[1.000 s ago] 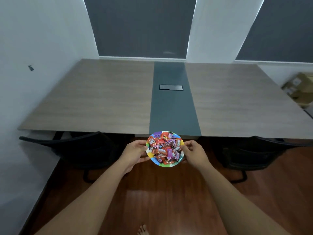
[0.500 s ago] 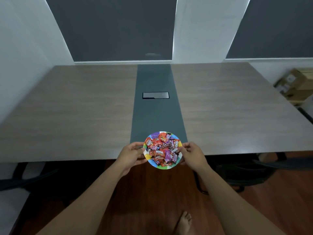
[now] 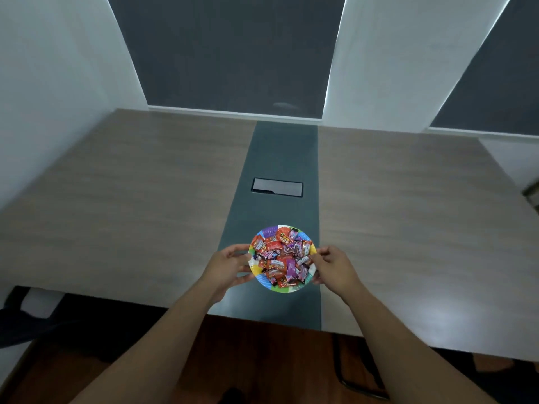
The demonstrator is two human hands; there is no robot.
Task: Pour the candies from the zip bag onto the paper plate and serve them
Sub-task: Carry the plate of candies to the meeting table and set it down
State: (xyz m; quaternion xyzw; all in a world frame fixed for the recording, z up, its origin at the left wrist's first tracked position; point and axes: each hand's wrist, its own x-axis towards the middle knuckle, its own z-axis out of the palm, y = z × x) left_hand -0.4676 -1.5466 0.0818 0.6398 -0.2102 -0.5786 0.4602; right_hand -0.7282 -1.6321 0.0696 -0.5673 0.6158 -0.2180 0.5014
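Wooden table — white walls, dark blinds

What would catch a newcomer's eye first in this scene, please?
The bright paper plate heaped with candies stands out, over the table's dark centre strip near its front edge. The left hand and right hand grip its opposite rims. Beyond it, a dark hatch sits in the strip.

A round, multicoloured paper plate is positioned level over the near table edge, heaped with wrapped candies in red, orange and purple.
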